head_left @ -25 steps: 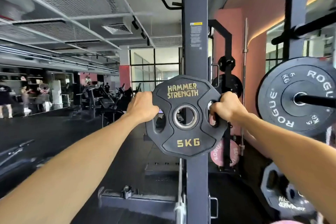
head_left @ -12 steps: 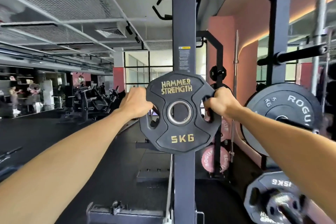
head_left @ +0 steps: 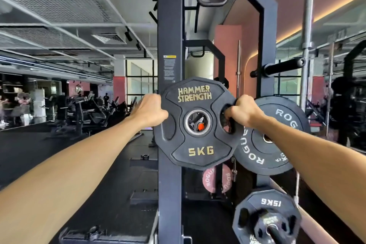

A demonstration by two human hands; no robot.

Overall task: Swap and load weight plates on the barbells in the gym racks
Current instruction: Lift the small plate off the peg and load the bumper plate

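Black 5 KG plate (head_left: 198, 123) held upright in front of the rack upright (head_left: 169, 45), face to camera, hole clear. Left hand (head_left: 151, 110) curled over the plate's left rim. Right hand (head_left: 244, 110) gripping its right handle slot, fingers through. Right of the rack upright: Rogue plate (head_left: 277, 144) on a bar; below it, 15 KG plate (head_left: 267, 218).

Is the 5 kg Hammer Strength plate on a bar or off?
Off. The 5 kg plate is held by left hand and right hand; its centre hole is empty.
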